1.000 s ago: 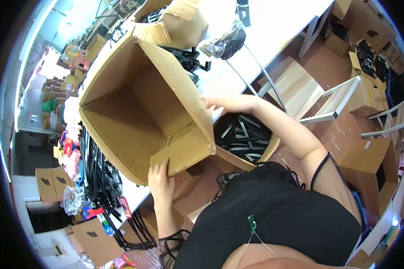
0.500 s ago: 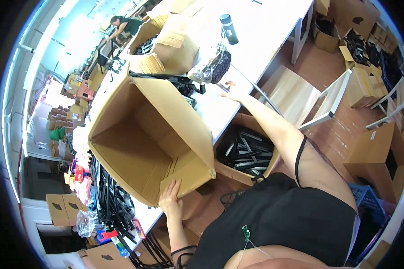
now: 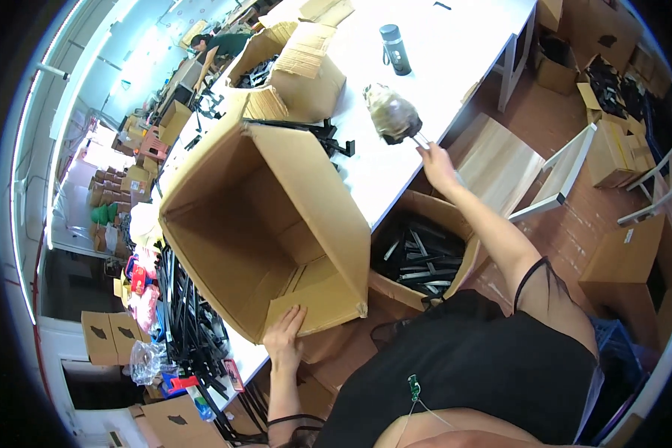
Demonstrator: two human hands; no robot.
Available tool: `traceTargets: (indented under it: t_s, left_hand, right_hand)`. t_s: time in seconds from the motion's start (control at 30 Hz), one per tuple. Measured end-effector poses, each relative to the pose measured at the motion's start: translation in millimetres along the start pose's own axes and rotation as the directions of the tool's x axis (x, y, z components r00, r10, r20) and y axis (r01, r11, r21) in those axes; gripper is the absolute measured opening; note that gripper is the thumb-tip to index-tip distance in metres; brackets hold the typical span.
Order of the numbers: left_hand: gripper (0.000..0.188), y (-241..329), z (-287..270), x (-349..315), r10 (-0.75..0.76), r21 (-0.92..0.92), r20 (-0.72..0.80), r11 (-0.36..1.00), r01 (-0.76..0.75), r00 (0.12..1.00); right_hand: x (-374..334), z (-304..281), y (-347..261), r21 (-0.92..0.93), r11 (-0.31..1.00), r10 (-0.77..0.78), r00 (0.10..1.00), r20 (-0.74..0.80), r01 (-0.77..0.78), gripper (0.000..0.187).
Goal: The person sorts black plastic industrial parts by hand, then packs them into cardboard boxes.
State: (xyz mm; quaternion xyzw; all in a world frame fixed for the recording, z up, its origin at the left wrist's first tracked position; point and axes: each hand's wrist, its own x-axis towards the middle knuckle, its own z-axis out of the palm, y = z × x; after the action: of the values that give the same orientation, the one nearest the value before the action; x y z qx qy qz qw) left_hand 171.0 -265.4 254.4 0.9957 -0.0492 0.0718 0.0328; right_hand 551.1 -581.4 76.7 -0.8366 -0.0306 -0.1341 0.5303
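Note:
A large cardboard box (image 3: 235,216) lies tilted at the table's near edge, its open mouth toward me. My left hand (image 3: 284,340) grips the near edge of that box, fingers over its inner side. My right hand (image 3: 438,166) is closed around thin metal rods at the end of a plastic-wrapped bundle (image 3: 393,113), dark at its lower end. The bundle is above the right part of the white table (image 3: 384,168). What is inside the wrapping I cannot make out.
A carton of black and silver strips (image 3: 422,257) stands below the table edge. Another carton (image 3: 306,78) and a dark bottle (image 3: 395,50) are on the table. Black strips (image 3: 187,317) pile up at left. A wooden chair (image 3: 500,164) stands right. Another person (image 3: 220,46) works far off.
My right hand has closed on the rods and moved right with the bundle, which has turned. The left hand stays on the box edge. The whole view has shifted slightly.

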Motion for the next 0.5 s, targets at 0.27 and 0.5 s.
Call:
traceTargets:
  t_s: [0.27,0.5]
  left_hand:
    - [0.050,6.4,-66.3,40.0,0.230,0.084,0.124,0.967,-0.241,0.965]
    - [0.038,33.4,-112.2,103.2,0.429,0.063,0.198,0.892,-0.448,0.882]
  right_hand:
    - [-39.9,-118.0,-15.3,-0.106,0.991,0.072,0.990,-0.120,-0.085,0.031]
    - [-87.2,-170.3,-16.5,-0.135,0.985,0.025,0.862,-0.506,-0.108,0.019]
